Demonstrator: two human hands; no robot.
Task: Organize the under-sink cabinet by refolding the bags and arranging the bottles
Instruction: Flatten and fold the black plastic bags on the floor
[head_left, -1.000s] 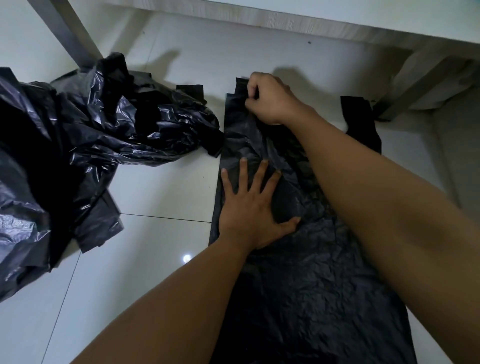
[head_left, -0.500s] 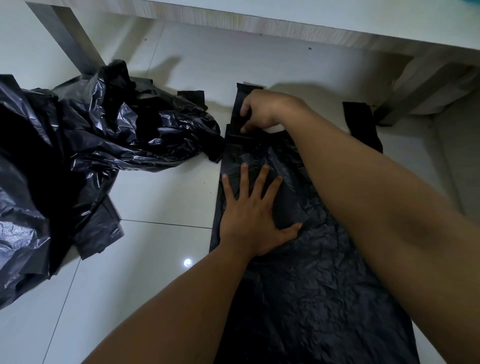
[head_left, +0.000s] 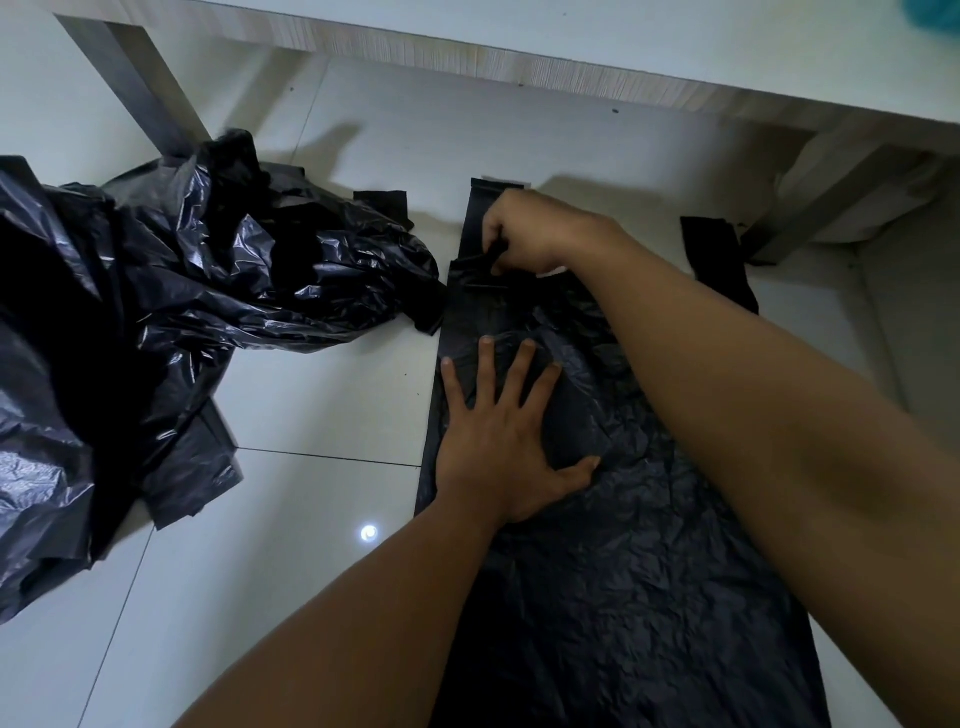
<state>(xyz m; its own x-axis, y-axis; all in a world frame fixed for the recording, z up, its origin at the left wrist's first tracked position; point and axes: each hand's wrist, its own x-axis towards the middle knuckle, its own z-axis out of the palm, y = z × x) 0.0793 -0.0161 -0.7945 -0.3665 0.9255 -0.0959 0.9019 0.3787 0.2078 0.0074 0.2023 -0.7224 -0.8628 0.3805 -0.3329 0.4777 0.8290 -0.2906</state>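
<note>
A black, matte, finely crinkled plastic bag (head_left: 639, 582) lies spread flat on the glossy white tiled floor (head_left: 311, 405). Its long body runs from the lower edge of the view up toward a pale wood-grain board (head_left: 467, 57) overhead. The left hand (head_left: 504, 447) lies palm down on the upper part of the bag with fingers straight and spread and the thumb out to the side. Its grip is fully open and holds nothing, only pressing the film against the tile. The right hand (head_left: 535, 234) is at the bag's far left corner, by a narrow handle strap (head_left: 480, 208); its grip is curled, fingertips pinching a small fold of the black film. A second strap (head_left: 719, 260) lies flat on the tile to the right, apart from both hands. To the left sits a large heap (head_left: 156, 322) of glossy, heavily crumpled black plastic bags. Its nearest fold is just beside the flat bag's left edge, though contact cannot be told. Whether either holds anything inside is hidden. A grey metal leg (head_left: 140, 88) slants behind the heap.
</note>
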